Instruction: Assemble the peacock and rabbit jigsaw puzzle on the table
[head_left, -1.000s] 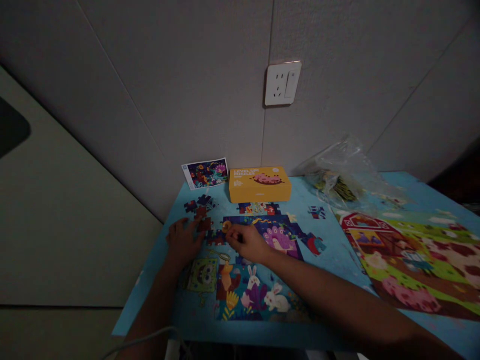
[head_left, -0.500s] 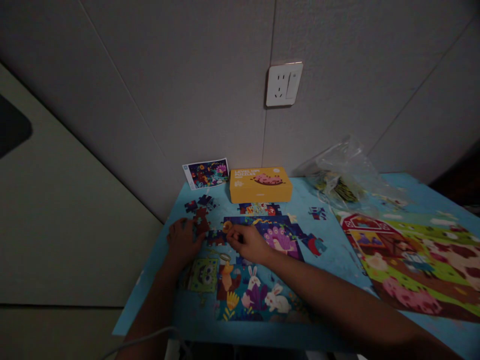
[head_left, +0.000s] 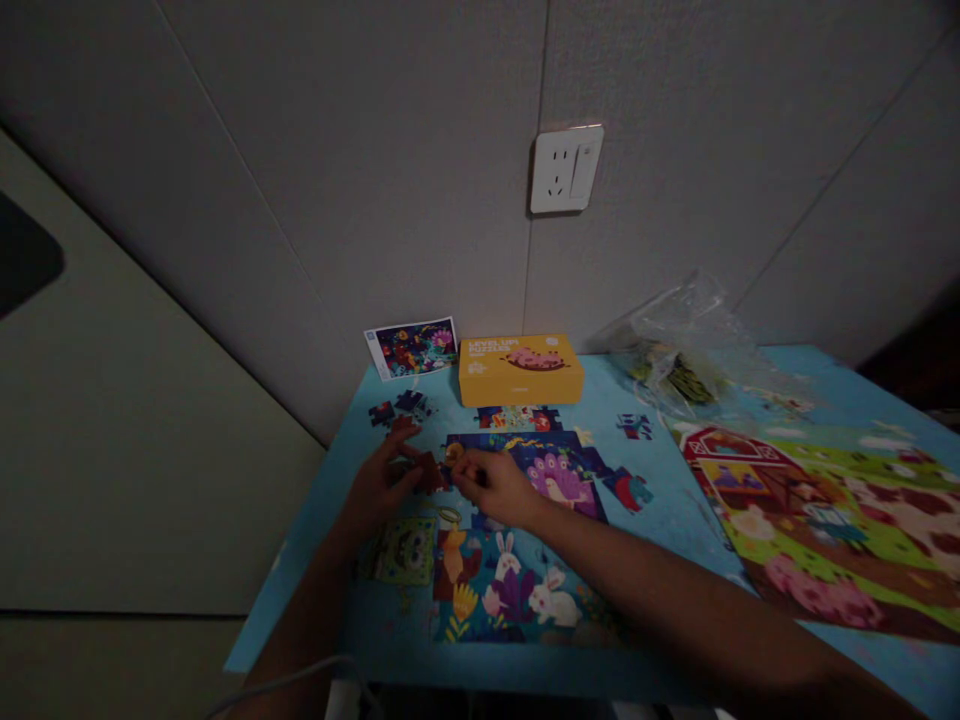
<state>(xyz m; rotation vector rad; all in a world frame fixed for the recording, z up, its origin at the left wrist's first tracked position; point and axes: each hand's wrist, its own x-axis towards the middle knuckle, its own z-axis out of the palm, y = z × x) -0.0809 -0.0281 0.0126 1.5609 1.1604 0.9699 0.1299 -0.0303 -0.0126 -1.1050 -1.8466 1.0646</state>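
My left hand (head_left: 382,482) has its thumb and fingers at a dark brown puzzle piece (head_left: 430,472), which it grips near the left edge of the partly assembled jigsaw puzzle (head_left: 559,480). Another brown piece (head_left: 405,425) lies just beyond those fingers, partly covered. My right hand (head_left: 491,485) rests over the puzzle's left side with thumb and index finger pinched together; whatever is between them is hidden. Close to its fingertips is a round yellow-orange detail (head_left: 454,454). Nearer me, the assembled lower section (head_left: 510,590) shows white rabbits and flowers.
A yellow puzzle box (head_left: 521,370) and a picture card (head_left: 412,347) stand by the wall. Loose pieces (head_left: 381,413) lie left, joined ones (head_left: 517,418) before the box, others (head_left: 628,490) right. Farther right are a clear plastic bag (head_left: 682,360) and a farm puzzle (head_left: 825,530).
My left hand has moved slightly right and closed from a spread pose. A brown piece now sits closer to the puzzle's left edge. My right hand has barely moved.
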